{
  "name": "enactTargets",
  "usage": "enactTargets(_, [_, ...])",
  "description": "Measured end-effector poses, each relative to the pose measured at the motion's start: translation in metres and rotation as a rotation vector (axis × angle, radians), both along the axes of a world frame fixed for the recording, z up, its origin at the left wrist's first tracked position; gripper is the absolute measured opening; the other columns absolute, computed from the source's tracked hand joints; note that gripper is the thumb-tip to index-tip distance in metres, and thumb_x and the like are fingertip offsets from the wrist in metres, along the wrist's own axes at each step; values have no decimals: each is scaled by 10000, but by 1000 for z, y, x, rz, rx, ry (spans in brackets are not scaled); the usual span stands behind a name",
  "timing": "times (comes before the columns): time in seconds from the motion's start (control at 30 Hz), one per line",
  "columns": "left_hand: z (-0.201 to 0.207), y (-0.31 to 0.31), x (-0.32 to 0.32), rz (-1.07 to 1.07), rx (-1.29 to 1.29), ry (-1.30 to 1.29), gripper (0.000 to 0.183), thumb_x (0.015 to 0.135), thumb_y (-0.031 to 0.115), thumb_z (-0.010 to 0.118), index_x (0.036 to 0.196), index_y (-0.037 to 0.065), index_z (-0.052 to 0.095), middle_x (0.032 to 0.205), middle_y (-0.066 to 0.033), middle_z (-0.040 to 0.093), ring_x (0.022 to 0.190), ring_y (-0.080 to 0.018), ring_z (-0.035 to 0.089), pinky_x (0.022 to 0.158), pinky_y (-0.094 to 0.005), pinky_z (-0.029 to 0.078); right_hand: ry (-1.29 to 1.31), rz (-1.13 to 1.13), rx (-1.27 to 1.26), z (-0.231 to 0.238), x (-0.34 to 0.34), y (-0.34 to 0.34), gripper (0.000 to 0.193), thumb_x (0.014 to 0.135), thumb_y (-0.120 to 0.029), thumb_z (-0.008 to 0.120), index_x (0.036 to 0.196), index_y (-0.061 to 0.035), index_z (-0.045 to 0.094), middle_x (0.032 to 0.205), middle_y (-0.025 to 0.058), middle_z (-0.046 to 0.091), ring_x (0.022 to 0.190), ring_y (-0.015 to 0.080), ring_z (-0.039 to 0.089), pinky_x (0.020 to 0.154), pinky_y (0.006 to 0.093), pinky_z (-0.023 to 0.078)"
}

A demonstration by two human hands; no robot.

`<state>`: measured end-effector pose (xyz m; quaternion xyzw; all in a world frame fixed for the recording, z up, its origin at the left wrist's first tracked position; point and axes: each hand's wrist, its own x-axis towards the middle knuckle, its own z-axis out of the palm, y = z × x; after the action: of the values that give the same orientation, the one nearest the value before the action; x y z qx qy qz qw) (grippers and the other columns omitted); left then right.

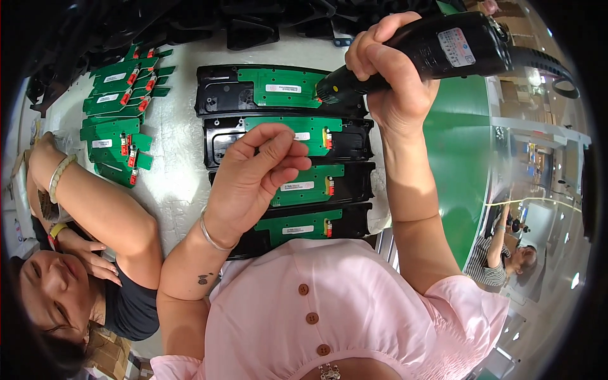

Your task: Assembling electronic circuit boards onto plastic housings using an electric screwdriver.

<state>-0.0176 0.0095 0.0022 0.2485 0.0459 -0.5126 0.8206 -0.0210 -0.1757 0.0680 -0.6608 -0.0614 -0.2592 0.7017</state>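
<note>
Head view: right hand [392,69] is gripping black electric screwdriver [437,50], tip on farthest board-in-housing [272,88] near the white surface [177,164] far edge; left hand [253,171] is pinching fingertips together, contents indiscernible. Fastening underway; next calls for steady vertical alignment.

Four black trays [218,136] are seen in a row, each fitted with a green circuit board [285,85] marked by a white label and a small red part. A black power screwdriver [424,47] with a white sticker is gripped by the right hand [389,69]. More green boards [117,114] with red clips are piled at far left on a white tabletop [177,171]. A pink blouse [329,310] with brown buttons is worn
</note>
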Motion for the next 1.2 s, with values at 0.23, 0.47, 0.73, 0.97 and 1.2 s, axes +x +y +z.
enactTargets(0.23, [-2,-1,-3,65,18,108,133,828,111,543,929,28,562,871,-68,594,752,-127,595,627,-175,506,-142,52,151,21,-14,11,213,657,19,457,865,-26,457,559,19,421,483,121,387,492,241,310])
enactTargets(0.47, [-4,-2,-6,58,-100,139,129,835,130,532,908,28,562,839,-65,596,734,-112,595,625,-174,510,-307,386,-7,62,-57,20,263,660,-36,565,880,-111,442,523,-72,532,460,2,508,490,103,382])
enactTargets(0.73, [-12,2,-9,5,-202,176,253,851,231,511,946,-1,546,883,-96,586,782,-142,593,677,-192,507,-215,53,58,61,-56,53,279,682,-62,587,906,-123,433,492,-88,507,424,13,487,446,120,368])
enactTargets(0.97, [13,-6,-5,-140,-92,319,426,888,222,438,1168,-94,383,1136,-199,476,1073,-247,476,914,-273,410,-201,-130,12,23,-9,-5,196,682,-32,453,872,10,476,544,23,341,483,138,354,534,292,322])
enactTargets(1.2, [13,-5,-6,-62,-21,25,321,891,89,394,1155,-93,401,1121,-234,484,1035,-279,511,863,-249,464,-29,-368,152,17,8,-20,204,650,-21,508,839,26,446,571,67,439,456,152,420,460,251,367])
